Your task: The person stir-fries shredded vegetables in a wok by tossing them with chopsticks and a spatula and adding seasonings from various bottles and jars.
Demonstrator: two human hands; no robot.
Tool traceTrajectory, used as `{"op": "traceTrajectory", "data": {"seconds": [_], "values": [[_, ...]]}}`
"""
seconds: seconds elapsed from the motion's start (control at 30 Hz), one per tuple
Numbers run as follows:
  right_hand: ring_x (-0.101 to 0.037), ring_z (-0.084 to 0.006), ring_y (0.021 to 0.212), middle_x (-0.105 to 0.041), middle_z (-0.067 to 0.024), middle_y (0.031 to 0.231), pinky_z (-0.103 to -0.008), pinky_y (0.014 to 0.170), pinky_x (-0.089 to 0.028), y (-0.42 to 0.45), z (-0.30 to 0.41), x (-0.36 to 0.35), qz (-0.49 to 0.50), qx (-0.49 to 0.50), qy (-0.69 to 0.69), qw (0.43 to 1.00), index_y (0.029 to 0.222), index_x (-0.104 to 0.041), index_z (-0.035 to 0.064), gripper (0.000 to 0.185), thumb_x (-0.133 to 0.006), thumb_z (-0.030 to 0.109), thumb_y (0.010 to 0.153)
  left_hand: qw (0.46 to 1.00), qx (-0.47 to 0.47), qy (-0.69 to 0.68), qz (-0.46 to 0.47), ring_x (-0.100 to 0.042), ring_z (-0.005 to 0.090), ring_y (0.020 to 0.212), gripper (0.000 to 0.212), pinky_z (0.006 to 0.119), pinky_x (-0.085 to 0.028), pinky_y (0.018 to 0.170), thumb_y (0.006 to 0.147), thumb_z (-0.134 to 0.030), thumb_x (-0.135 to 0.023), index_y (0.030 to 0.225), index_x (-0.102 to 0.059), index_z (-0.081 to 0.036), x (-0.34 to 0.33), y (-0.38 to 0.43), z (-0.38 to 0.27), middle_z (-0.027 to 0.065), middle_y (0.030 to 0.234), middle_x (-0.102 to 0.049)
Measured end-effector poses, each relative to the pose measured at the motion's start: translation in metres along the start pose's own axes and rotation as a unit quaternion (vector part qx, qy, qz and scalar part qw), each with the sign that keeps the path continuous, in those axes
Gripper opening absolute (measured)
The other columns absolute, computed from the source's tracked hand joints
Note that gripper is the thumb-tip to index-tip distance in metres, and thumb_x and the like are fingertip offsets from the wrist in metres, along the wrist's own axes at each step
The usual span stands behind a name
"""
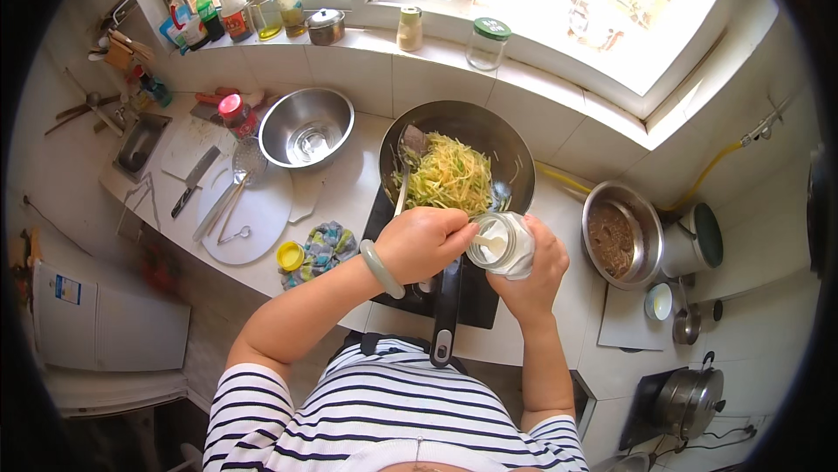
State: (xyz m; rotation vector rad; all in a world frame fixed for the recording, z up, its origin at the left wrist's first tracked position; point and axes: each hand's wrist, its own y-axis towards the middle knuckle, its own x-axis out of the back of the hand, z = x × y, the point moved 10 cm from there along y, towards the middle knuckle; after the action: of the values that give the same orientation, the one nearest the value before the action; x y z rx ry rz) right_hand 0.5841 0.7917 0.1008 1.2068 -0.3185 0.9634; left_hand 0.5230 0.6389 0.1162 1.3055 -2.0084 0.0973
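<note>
My left hand (419,243), with a pale bangle at the wrist, pinches a small pale spoon (488,243) that dips into a glass jar of white powder (517,251). Around that jar's right side wraps my right hand (540,276), holding it tilted with its mouth towards the spoon. Just beyond both hands, a dark wok (514,138) sits on a black cooktop (481,312), its black handle (446,328) pointing at my body. Shredded yellow-green vegetables (458,171) are heaped inside it. A metal cooking spatula (402,190) leans in the wok's left side.
Left are a steel bowl (306,102), a red-lidded jar (239,117), a kitchen knife (196,181), a round white board (252,236) with utensils, a patterned cloth (330,246) and a yellow lid (290,255). Right is a steel basin (592,207) of brown contents. Bottles line the windowsill (366,37).
</note>
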Motion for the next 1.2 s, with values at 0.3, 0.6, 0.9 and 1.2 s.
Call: {"op": "traceTrajectory", "data": {"seconds": [0.3,0.6,0.9,1.2], "values": [[-0.058,-0.0254,0.104,-0.059,-0.0083,0.117,-0.0388,0.093,-0.036,0.014,0.01,-0.007,0.003,0.069,-0.008,0.998,0.12,-0.049,0.0079,0.077,-0.085,0.022,0.054,0.998,-0.024,0.029,-0.057,-0.057,0.0316,0.058,0.029,0.039,-0.045,0.053,0.091,-0.024,-0.056,0.069,-0.055,-0.005,-0.011,-0.011,0.007,0.0129,0.062,-0.055],[-0.058,-0.0286,0.098,-0.06,-0.0075,0.113,-0.0408,0.089,-0.04,0.02,-0.002,-0.018,0.006,0.03,0.011,0.999,0.12,-0.05,0.0077,0.075,-0.083,0.018,0.053,0.968,0.139,-0.197,-0.072,-0.044,0.0169,0.052,0.033,0.031,-0.039,0.052,0.094,-0.023,-0.054,0.072,-0.055,0.001,-0.004,-0.02,0.054,0.0089,0.057,-0.048],[-0.058,-0.0287,0.098,-0.061,-0.0058,0.11,-0.0419,0.09,-0.04,0.016,-0.019,-0.025,0.016,-0.036,0.071,0.997,0.119,-0.052,0.0098,0.073,-0.083,0.018,0.053,0.884,0.227,-0.406,-0.048,-0.038,0.0054,0.053,0.032,0.023,-0.033,0.049,0.097,-0.024,-0.052,0.073,-0.055,-0.003,-0.023,-0.026,0.077,-0.0043,0.059,-0.044],[-0.054,-0.0287,0.103,-0.059,-0.0071,0.113,-0.0416,0.094,-0.036,0.003,-0.031,-0.011,-0.012,-0.11,0.062,0.992,0.122,-0.049,0.0103,0.075,-0.084,0.021,0.056,0.809,0.216,-0.542,-0.074,-0.028,0.0038,0.044,0.028,0.021,-0.023,0.04,0.098,-0.022,-0.05,0.073,-0.046,-0.01,-0.006,-0.001,0.08,-0.0058,0.056,-0.035]]}}
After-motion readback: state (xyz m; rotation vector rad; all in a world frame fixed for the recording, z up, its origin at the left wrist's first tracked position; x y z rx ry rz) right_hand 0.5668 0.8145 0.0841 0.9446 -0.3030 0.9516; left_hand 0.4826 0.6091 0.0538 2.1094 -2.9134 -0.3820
